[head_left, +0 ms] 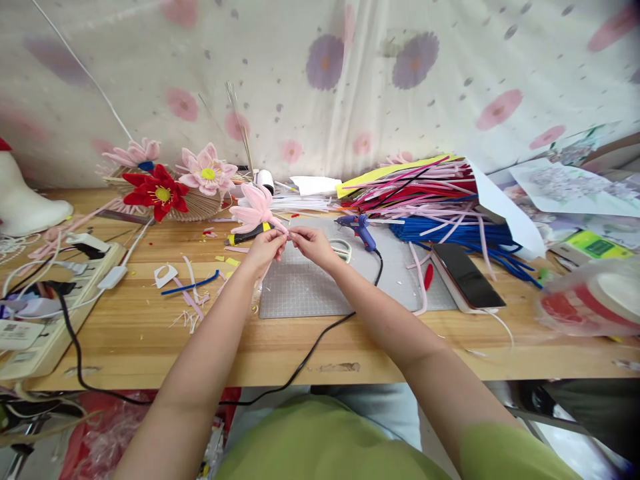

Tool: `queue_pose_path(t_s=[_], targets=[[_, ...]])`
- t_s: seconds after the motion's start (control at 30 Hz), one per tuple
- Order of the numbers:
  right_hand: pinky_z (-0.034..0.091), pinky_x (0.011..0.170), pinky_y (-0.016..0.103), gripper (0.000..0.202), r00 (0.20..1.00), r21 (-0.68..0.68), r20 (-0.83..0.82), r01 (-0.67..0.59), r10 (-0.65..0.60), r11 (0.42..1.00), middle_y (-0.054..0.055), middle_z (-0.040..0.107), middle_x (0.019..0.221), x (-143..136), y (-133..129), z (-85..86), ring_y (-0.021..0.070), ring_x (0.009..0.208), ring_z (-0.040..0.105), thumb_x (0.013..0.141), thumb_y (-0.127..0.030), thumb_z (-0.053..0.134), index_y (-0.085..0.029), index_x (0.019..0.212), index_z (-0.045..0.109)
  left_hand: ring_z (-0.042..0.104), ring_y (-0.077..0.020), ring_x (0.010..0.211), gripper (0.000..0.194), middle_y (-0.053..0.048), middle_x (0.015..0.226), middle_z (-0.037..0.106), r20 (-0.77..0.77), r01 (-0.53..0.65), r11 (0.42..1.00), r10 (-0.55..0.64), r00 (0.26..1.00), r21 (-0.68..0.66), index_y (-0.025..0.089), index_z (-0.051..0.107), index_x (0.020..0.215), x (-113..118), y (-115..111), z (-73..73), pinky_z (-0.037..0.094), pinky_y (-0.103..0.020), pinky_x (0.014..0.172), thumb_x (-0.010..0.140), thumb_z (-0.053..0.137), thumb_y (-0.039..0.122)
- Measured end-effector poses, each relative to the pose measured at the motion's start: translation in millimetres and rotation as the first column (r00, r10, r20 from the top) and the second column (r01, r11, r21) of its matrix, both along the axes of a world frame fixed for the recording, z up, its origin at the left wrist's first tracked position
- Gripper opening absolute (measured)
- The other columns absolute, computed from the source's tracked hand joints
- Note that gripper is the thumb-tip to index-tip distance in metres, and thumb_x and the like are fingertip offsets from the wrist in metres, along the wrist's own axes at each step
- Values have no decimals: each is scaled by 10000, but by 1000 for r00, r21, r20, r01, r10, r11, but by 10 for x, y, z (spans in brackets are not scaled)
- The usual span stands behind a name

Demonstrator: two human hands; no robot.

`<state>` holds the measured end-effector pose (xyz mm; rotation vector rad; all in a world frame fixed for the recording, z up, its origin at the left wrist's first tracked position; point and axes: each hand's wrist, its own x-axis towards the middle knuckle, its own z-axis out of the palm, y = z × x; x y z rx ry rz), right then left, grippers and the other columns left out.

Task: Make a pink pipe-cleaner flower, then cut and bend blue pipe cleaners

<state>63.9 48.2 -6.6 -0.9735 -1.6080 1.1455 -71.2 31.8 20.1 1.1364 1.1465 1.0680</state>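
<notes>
A pink pipe-cleaner flower (254, 208) tilts up and to the left over the desk, its petals pointing away from me. My left hand (267, 252) is closed, fingers pinching the fuzzy pink stem (279, 226) below the petals. Close against it, my right hand (314, 247) pinches at the lower part of the same stem, thumb and forefinger together. The fingertips hide the stem's end. Beneath my hands lies a grey cutting mat (300, 293). Pliers with black and yellow handles (247, 235) rest just behind my left hand.
A blue glue gun (358, 230) stands on the mat, its black cord (320, 340) crossing the desk edge. Finished flowers (163, 193) and a power strip (40, 347) are left. Pipe-cleaner bundles (425, 187), a phone (467, 277) and a plastic-wrapped tub (595, 300) are right.
</notes>
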Motion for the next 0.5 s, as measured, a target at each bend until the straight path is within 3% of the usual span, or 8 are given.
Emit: queue_pose_path(t_s=[0.5], targets=[[340, 467, 174, 286, 1000, -15, 8, 23, -23, 1000, -33, 489, 579, -13, -7, -20, 55, 478, 395, 775, -328, 474, -157, 912, 659, 334, -27, 382, 73, 51, 471, 422, 11, -72, 997, 73, 997, -24, 138, 539, 613, 47, -11, 5, 180, -146, 328, 654, 575, 187]])
